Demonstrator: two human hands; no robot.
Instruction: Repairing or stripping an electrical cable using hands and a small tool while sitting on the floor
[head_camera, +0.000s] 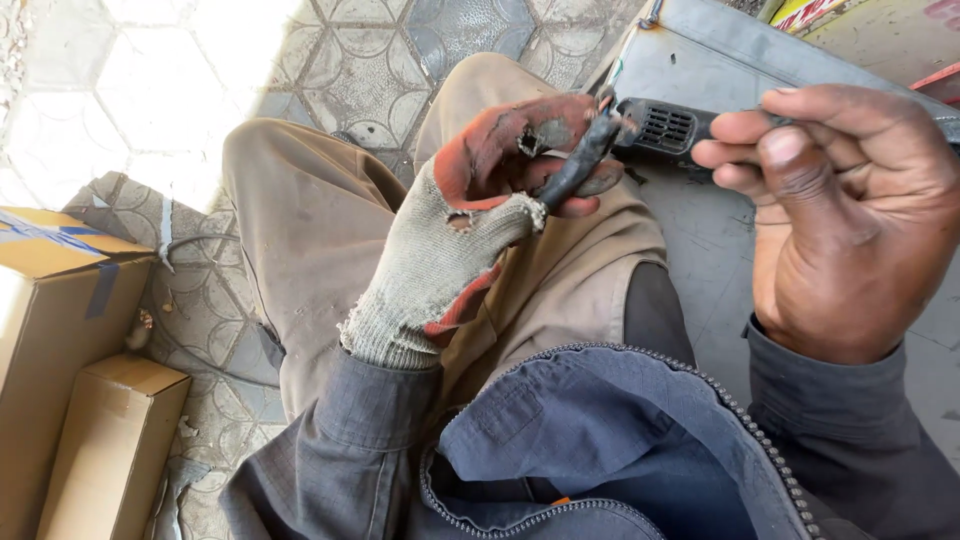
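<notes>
Clearly, with left hand (500, 190) fingers clamped on the black cable (585, 155) through a torn glove and right hand (850, 210) fingers pinched on the power tool (665, 127), exposed skin could likely get nicked.

Hard daylight falls from the upper left and burns the floor tiles (150, 90) at that corner to near white, so their pattern is lost in glare. The rest lies in open shade, evenly lit and soft, with no sharp shadows. The gloved left hand (470, 215) and the bare right hand (850, 210) are in good focus, the glove's weave plain to see. The jacket (600, 450) at the bottom edge is dim and a little soft. The boxes (60, 330) at the left edge look slightly stretched.
</notes>
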